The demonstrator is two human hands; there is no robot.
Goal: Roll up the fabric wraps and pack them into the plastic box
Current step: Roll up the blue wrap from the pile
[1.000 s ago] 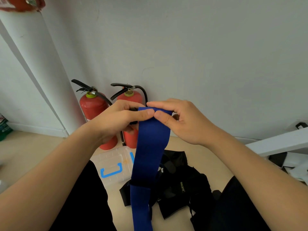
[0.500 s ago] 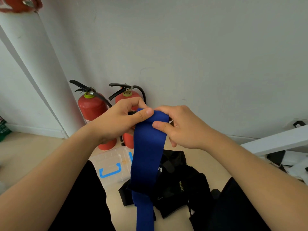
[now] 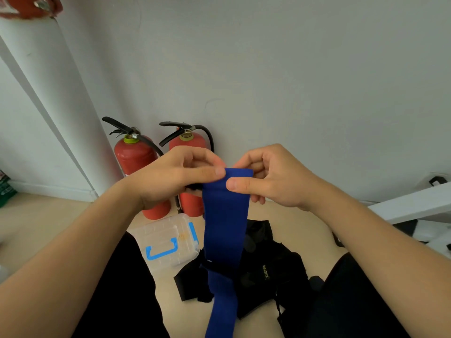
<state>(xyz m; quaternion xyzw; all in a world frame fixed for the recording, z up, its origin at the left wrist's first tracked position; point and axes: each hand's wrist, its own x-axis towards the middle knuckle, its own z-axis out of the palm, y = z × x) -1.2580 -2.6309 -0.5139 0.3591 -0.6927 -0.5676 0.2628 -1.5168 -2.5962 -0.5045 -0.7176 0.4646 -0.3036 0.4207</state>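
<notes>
1. Two bare forearms reach in from the lower corners. Below them are the person's legs in black, one on each side of a strip of pale floor [image 3: 48, 223].
2. A blue fabric wrap [image 3: 224, 228] hangs between the legs as a long flat band. Its lower end runs off the bottom edge of the view.
3. The left hand [image 3: 175, 176] pinches the wrap's top left corner between thumb and forefinger, with the other fingers curled beneath.
4. The right hand [image 3: 273, 181] grips the top right corner. Its thumb lies across the front of the band and its fingers are curled behind. The top end is held up in the air between the two hands.
5. A heap of black fabric wraps [image 3: 268, 272] lies unrolled on the floor behind the hanging band. One piece bears a small yellow-green label.
6. The clear plastic box [image 3: 158, 234] sits on the floor just left of the heap, its blue handle facing up and a blue latch on its right side.
7. Two red fire extinguishers [image 3: 135, 154] stand side by side against the grey wall [image 3: 268, 69], partly hidden by the left hand.
8. A white column [image 3: 48, 93] rises on the left, and a white beam [image 3: 415, 203] slants in from the right edge.
</notes>
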